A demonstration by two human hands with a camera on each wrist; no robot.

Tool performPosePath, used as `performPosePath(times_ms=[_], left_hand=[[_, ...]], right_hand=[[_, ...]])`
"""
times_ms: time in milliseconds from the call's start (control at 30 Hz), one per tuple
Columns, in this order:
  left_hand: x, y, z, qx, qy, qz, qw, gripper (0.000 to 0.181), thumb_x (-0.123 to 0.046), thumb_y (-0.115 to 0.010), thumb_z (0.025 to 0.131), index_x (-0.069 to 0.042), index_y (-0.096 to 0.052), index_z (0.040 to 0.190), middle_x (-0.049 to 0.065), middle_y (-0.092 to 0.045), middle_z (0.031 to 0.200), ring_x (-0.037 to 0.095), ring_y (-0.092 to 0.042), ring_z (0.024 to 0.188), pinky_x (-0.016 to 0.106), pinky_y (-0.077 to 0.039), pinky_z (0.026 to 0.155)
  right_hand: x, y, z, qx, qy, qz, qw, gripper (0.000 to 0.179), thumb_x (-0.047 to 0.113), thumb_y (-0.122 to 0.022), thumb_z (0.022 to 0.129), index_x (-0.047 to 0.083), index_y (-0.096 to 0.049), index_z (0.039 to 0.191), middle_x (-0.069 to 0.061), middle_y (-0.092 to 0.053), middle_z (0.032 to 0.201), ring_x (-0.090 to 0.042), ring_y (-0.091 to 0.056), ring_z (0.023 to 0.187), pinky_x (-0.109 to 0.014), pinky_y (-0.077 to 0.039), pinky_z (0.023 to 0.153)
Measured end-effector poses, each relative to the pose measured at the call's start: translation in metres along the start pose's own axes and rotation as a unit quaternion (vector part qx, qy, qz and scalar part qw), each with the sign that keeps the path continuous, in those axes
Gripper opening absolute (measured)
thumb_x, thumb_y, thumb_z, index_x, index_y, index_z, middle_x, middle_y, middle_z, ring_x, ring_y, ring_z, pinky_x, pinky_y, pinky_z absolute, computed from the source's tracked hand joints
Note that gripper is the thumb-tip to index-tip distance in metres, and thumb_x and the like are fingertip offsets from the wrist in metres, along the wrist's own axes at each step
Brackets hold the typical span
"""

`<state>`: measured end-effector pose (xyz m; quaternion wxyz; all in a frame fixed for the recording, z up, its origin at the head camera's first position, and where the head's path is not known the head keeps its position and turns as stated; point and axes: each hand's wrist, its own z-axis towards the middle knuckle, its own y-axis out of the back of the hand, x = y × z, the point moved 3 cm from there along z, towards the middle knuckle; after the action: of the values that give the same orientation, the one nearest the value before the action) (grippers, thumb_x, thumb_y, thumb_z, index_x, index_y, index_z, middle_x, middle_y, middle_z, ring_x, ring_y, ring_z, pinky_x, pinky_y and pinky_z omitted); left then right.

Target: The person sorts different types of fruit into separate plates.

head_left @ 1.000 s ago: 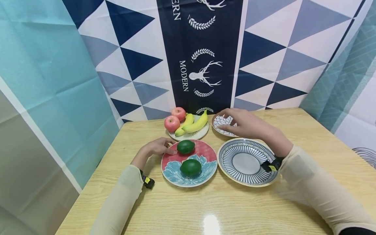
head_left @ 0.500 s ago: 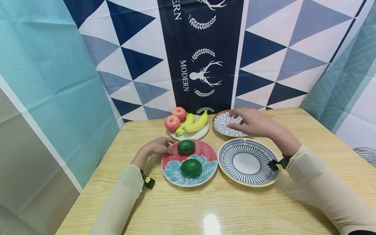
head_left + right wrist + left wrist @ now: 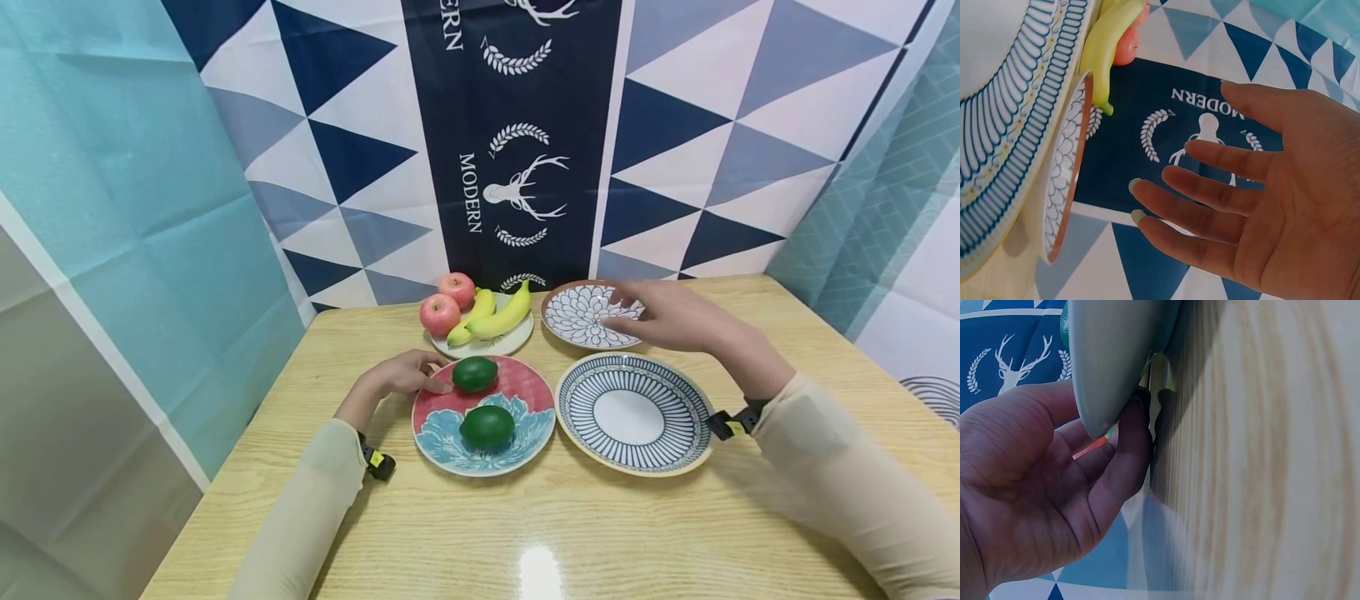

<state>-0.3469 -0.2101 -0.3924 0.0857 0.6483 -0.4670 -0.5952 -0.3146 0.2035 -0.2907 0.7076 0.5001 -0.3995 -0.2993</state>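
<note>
My left hand grips the left rim of a red plate with a blue flower. In the left wrist view, the thumb goes over the rim of this plate and the fingers curl beneath it. Two dark green oval fruits lie on that plate. My right hand hovers with nothing in it over the right side of a brown-rimmed plate with a white petal pattern. The right wrist view shows its fingers spread and loosely bent, apart from the plates.
A blue-striped plate sits right of the red one, in front of the petal plate. Behind the red plate, a small white plate carries two red apples and yellow bananas. Patterned cloth hangs along the table's back edge.
My right hand has drawn back to the right across the petal plate, uncovering more of it and the striped plate. The left hand and the fruits have stayed in place.
</note>
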Motion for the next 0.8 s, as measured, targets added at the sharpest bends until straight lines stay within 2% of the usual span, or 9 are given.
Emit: performPosePath(times_ms=[367,800], left_hand=[[0.001,0.000,0.000,-0.003,-0.002,0.006,1.0000,0.049,-0.027,-0.078,0.096,-0.010,-0.066,0.141,0.010,-0.068,0.122,0.026,-0.058,0.108,0.034,-0.049,0.088],[0.001,0.000,0.001,-0.005,-0.007,0.013,0.9999,0.049,-0.027,-0.078,0.096,-0.010,-0.066,0.140,0.009,-0.068,0.125,0.026,-0.057,0.111,0.036,-0.048,0.091]], right_hand=[[-0.018,-0.002,-0.011,0.002,0.008,-0.009,0.9999,0.045,0.038,-0.073,0.101,0.002,-0.067,0.127,-0.017,-0.073,0.116,-0.026,-0.072,0.094,-0.050,-0.058,0.084],[-0.041,-0.012,-0.019,0.027,-0.007,-0.010,0.9996,0.052,0.040,-0.074,0.100,-0.001,-0.064,0.130,-0.014,-0.074,0.110,-0.021,-0.071,0.087,-0.048,-0.059,0.080]])
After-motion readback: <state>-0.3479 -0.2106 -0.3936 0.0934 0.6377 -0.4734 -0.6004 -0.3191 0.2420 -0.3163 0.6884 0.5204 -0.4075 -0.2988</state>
